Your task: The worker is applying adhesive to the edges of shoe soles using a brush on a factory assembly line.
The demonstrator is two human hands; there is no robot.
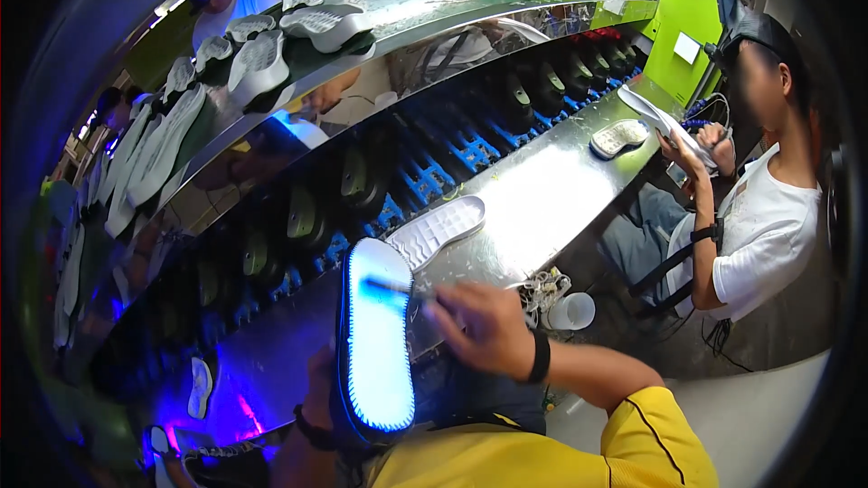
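Note:
A shoe upper with its stitched bottom turned toward me glows bright blue-white in the middle of the view. Along its left side, my left hand grips it; most of those fingers are dim or hidden. My right hand, a dark band at its wrist, is closed round a thin brush. The brush's dark tip lies over the upper part of the glowing bottom. Just beyond the shoe, a white sole rests tread-side up on the metal bench.
Behind the bench runs a dark rack with blue fittings. Above it, a green conveyor carries several white soles. At right, a person handles a long white piece near another sole. A white cup stands below the bench edge.

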